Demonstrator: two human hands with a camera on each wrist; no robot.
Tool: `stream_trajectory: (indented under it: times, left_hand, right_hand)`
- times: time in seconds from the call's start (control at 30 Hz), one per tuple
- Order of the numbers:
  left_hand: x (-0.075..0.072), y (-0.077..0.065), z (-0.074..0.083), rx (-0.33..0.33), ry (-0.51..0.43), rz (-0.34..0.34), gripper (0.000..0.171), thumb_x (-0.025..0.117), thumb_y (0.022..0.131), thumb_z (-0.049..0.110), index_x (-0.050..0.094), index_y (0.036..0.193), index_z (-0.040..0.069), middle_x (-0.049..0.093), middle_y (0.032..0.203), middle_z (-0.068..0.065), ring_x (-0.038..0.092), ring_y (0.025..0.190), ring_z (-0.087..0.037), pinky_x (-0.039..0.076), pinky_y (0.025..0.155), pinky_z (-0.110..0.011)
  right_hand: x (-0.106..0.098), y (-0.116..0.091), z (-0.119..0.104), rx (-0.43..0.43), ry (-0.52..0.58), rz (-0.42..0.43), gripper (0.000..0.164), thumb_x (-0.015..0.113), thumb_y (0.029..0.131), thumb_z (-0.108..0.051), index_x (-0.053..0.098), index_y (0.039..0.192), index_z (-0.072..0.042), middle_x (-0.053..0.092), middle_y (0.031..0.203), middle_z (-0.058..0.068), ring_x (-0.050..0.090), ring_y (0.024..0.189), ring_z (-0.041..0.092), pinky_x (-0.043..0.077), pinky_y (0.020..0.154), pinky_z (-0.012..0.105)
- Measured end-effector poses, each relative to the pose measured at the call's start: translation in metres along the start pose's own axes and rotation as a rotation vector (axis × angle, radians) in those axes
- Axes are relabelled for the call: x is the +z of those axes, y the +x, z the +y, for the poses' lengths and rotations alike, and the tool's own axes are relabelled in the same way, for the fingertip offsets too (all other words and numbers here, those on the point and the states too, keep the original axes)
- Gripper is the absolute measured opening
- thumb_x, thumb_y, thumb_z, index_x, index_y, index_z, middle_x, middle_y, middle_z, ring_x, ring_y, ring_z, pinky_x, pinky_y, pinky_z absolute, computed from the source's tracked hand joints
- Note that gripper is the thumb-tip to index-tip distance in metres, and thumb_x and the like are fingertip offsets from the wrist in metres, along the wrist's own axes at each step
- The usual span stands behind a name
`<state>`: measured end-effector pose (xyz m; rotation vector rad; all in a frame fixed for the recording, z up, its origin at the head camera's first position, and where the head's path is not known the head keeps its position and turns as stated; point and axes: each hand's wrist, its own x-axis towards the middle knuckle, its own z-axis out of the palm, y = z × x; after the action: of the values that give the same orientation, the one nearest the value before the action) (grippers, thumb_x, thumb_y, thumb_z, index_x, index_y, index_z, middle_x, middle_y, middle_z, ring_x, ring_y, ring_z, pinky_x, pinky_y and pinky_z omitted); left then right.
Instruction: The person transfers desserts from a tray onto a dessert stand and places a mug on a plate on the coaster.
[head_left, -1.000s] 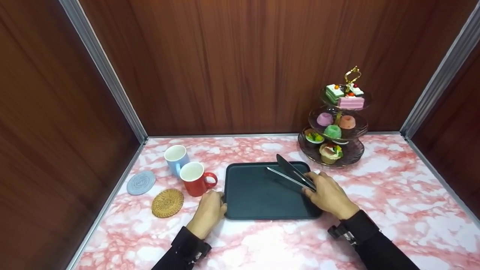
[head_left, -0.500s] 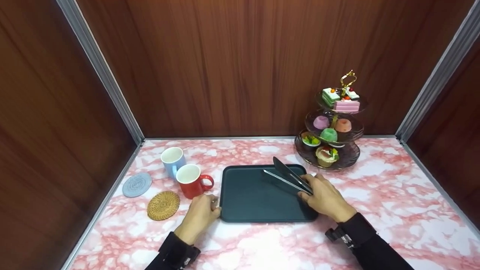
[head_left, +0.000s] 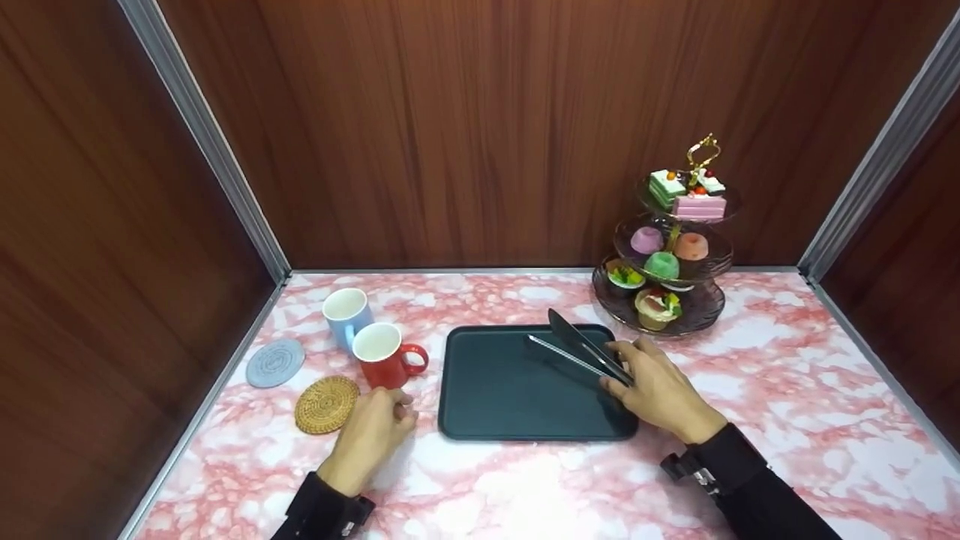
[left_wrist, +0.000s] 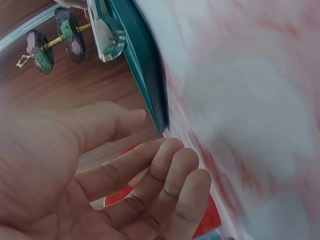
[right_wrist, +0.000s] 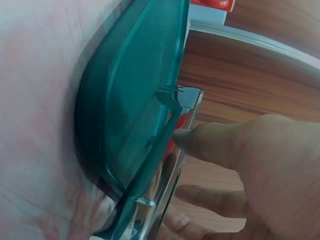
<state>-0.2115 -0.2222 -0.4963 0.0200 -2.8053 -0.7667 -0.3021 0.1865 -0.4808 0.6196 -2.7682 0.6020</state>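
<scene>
My right hand (head_left: 664,390) holds a pair of serving tongs (head_left: 589,352) over the right part of a dark tray (head_left: 517,397). The tongs' two arms are spread, their tips pointing to the back left. In the right wrist view the thumb (right_wrist: 207,145) lies against the tongs (right_wrist: 150,170). My left hand (head_left: 367,435) is apart from the tray's left edge, its loosely bent fingers (left_wrist: 145,195) holding nothing. Just beyond it stands a red mug (head_left: 382,364), and a woven coaster (head_left: 328,405) lies to its left.
A light blue mug (head_left: 346,315) stands behind the red one, with a grey coaster (head_left: 275,363) to its left. At the back right rises a three-tier stand (head_left: 705,300) bearing cakes and tarts. Wooden panels (head_left: 480,135) enclose the table's back and sides.
My left hand has come away from the tray's left edge and moved left towards the woven coaster. My right hand keeps holding the tongs over the tray, nearly unmoved.
</scene>
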Motion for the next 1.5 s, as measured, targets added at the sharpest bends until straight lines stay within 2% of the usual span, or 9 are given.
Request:
stream_trajectory:
  times: [0.37,0.5,0.57,0.67,0.73,0.87,1.03,1.23,1.5]
  left_hand:
    - [-0.018,-0.006,-0.020,-0.109,0.047,0.056,0.019,0.068,0.077,0.022,0.070,0.095,0.015,0.066,0.082,0.001,0.061,0.073,-0.015,0.048,0.063,-0.032]
    - [-0.023,-0.006,-0.030,-0.090,0.086,0.116,0.019,0.068,0.076,0.019,0.071,0.094,0.014,0.064,0.090,-0.005,0.061,0.087,-0.025,0.047,0.073,-0.040]
    - [-0.025,-0.004,-0.035,-0.069,0.123,0.167,0.019,0.069,0.075,0.019,0.072,0.092,0.013,0.062,0.093,-0.008,0.058,0.093,-0.029,0.043,0.081,-0.044]
    - [-0.026,-0.003,-0.043,-0.087,0.170,0.201,0.023,0.070,0.074,0.021,0.071,0.095,0.013,0.058,0.101,-0.012,0.052,0.096,-0.034,0.040,0.080,-0.049]
    - [-0.027,-0.002,-0.048,-0.127,0.191,0.183,0.029,0.070,0.075,0.024,0.068,0.102,0.014,0.054,0.110,-0.015,0.048,0.100,-0.037,0.040,0.077,-0.053]
    - [-0.029,-0.003,-0.056,-0.212,0.180,0.093,0.042,0.066,0.079,0.030,0.059,0.117,0.016,0.043,0.125,-0.019,0.040,0.109,-0.043,0.041,0.074,-0.063]
    - [-0.031,-0.004,-0.061,-0.269,0.162,-0.002,0.043,0.063,0.081,0.032,0.058,0.121,0.016,0.040,0.130,-0.020,0.038,0.115,-0.046,0.039,0.077,-0.066]
    - [-0.032,-0.006,-0.059,-0.244,0.170,-0.012,0.038,0.064,0.080,0.031,0.061,0.116,0.018,0.047,0.121,-0.019,0.043,0.110,-0.044,0.040,0.075,-0.066]
    - [-0.032,-0.012,-0.053,-0.201,0.188,0.011,0.029,0.064,0.081,0.034,0.066,0.109,0.024,0.051,0.107,-0.012,0.049,0.102,-0.040,0.042,0.071,-0.061]
  right_hand:
    - [0.000,0.000,-0.007,-0.136,0.015,0.111,0.051,0.068,0.079,-0.038,0.054,0.126,-0.021,0.050,0.109,-0.005,0.047,0.093,0.009,0.043,0.078,0.033]
    - [0.002,-0.002,-0.011,-0.185,0.028,0.130,0.050,0.068,0.079,-0.036,0.053,0.126,-0.027,0.052,0.112,-0.006,0.048,0.103,0.007,0.043,0.086,0.032]
    - [0.003,-0.002,-0.014,-0.201,0.029,0.134,0.051,0.068,0.079,-0.036,0.051,0.127,-0.031,0.052,0.112,-0.006,0.048,0.102,0.006,0.043,0.085,0.031]
    - [0.004,-0.001,-0.018,-0.231,0.038,0.141,0.052,0.068,0.080,-0.035,0.050,0.128,-0.032,0.053,0.112,-0.007,0.049,0.102,0.007,0.043,0.084,0.031]
    - [0.005,-0.001,-0.021,-0.247,0.034,0.142,0.052,0.067,0.080,-0.035,0.050,0.129,-0.032,0.052,0.113,-0.008,0.049,0.103,0.006,0.043,0.084,0.031]
    - [0.006,-0.001,-0.028,-0.276,0.023,0.132,0.049,0.066,0.080,-0.036,0.052,0.127,-0.028,0.050,0.117,-0.010,0.047,0.108,0.003,0.042,0.091,0.030]
    - [0.009,-0.001,-0.035,-0.317,0.019,0.103,0.048,0.065,0.081,-0.036,0.052,0.127,-0.030,0.049,0.122,-0.009,0.045,0.112,0.002,0.042,0.094,0.028]
    - [0.014,-0.002,-0.043,-0.353,-0.006,0.091,0.049,0.059,0.084,-0.045,0.046,0.130,-0.038,0.050,0.125,-0.005,0.046,0.114,0.007,0.041,0.095,0.032]
    - [0.018,-0.003,-0.057,-0.400,0.011,0.041,0.049,0.060,0.084,-0.043,0.044,0.131,-0.038,0.049,0.126,-0.006,0.044,0.117,0.007,0.041,0.097,0.033]
